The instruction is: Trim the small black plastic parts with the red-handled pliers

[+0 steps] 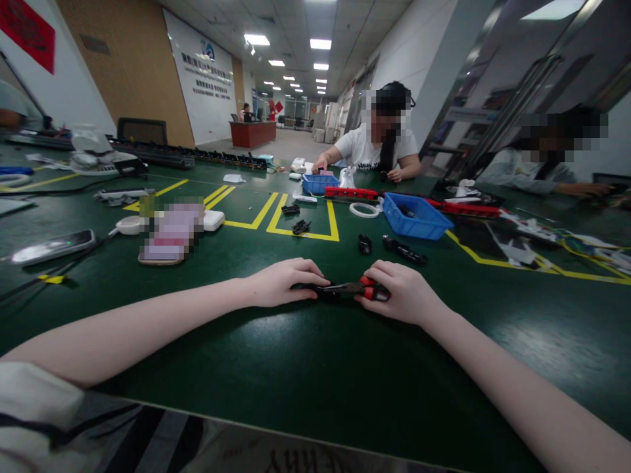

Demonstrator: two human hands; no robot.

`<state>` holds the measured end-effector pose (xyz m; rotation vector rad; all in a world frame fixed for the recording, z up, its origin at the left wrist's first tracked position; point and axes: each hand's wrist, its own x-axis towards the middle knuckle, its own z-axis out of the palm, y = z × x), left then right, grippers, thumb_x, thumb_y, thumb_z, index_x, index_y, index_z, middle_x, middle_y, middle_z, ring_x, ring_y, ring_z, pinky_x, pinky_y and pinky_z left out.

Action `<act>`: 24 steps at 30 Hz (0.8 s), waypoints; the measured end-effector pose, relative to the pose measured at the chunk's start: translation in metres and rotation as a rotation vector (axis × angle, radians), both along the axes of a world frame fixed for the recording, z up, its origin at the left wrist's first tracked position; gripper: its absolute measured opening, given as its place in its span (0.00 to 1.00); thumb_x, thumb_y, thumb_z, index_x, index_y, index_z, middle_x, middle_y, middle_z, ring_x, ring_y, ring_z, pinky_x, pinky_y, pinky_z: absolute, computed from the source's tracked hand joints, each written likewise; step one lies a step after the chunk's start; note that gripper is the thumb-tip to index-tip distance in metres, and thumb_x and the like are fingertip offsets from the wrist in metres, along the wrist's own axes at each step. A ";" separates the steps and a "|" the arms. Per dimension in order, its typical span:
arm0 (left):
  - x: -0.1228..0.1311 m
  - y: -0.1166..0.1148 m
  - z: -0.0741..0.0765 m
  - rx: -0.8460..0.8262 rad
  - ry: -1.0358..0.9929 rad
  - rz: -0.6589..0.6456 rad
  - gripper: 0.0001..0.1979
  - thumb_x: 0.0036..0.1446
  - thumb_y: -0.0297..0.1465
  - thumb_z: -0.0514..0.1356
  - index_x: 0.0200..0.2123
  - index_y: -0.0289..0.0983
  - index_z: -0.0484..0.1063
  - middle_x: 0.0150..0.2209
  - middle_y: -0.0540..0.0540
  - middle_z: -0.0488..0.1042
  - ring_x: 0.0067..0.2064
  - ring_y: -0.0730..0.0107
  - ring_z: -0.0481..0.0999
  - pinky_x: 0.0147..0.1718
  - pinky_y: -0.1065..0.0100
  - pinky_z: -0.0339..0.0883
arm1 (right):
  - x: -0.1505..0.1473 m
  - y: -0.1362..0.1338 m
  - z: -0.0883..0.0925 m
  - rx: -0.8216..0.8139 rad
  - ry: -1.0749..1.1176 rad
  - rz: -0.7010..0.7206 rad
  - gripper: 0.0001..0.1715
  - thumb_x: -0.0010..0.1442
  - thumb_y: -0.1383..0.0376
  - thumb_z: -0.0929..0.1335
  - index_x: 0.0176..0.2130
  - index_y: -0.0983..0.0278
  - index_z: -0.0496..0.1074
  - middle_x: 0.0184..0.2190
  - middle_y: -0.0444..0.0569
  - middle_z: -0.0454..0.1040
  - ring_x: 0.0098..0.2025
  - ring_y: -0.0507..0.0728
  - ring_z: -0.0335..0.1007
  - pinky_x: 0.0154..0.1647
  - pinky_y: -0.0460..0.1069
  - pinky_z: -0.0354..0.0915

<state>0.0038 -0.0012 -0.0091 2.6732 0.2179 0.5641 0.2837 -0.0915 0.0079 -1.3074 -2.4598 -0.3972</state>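
My right hand [401, 292] is closed round the red handles of a pair of long-nose pliers [348, 288], whose jaws point left. In my left hand [288, 282] a small black part [326, 292] is pinched just above the table; my fingers cover much of it, so its kind does not show. The plier tips meet this part, though I cannot tell whether they grip it. Beyond my right hand lie a short black piece [364, 244] and a longer black piece [405, 250]. Two small black clip-like pieces, one of them nearer [301, 227], rest by the yellow tape.
A blue bin [417, 220] holding dark items stands at the back right, beside a white ring [365, 210]. At left are a phone [170, 233], a white case [213, 221] and a silver device [54, 247] with cables. A co-worker [379, 141] sits across the green table [276, 374].
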 end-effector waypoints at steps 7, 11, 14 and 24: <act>0.000 0.003 -0.003 0.024 -0.006 -0.016 0.13 0.62 0.30 0.60 0.50 0.39 0.75 0.52 0.40 0.71 0.52 0.60 0.72 0.51 0.59 0.67 | 0.003 0.001 0.000 0.000 -0.014 0.001 0.15 0.56 0.54 0.69 0.37 0.63 0.71 0.33 0.50 0.73 0.32 0.56 0.70 0.31 0.50 0.64; 0.000 0.005 -0.004 0.019 -0.002 -0.017 0.13 0.62 0.30 0.60 0.50 0.39 0.75 0.52 0.40 0.71 0.52 0.61 0.72 0.51 0.59 0.67 | 0.001 0.000 -0.001 0.014 -0.017 -0.001 0.15 0.56 0.55 0.69 0.37 0.64 0.71 0.34 0.51 0.73 0.33 0.56 0.70 0.32 0.50 0.65; 0.000 0.005 -0.004 0.003 -0.012 -0.019 0.12 0.62 0.29 0.61 0.49 0.40 0.76 0.52 0.41 0.72 0.51 0.61 0.72 0.51 0.59 0.67 | -0.001 -0.001 -0.001 0.040 -0.010 -0.004 0.14 0.56 0.55 0.70 0.36 0.63 0.71 0.33 0.51 0.73 0.32 0.56 0.70 0.33 0.51 0.65; -0.001 0.007 -0.005 -0.005 -0.004 -0.019 0.12 0.62 0.30 0.60 0.49 0.38 0.76 0.52 0.40 0.71 0.52 0.61 0.72 0.51 0.60 0.67 | -0.004 -0.002 -0.001 0.036 -0.021 -0.014 0.14 0.56 0.56 0.69 0.37 0.64 0.70 0.34 0.51 0.74 0.33 0.57 0.70 0.33 0.51 0.66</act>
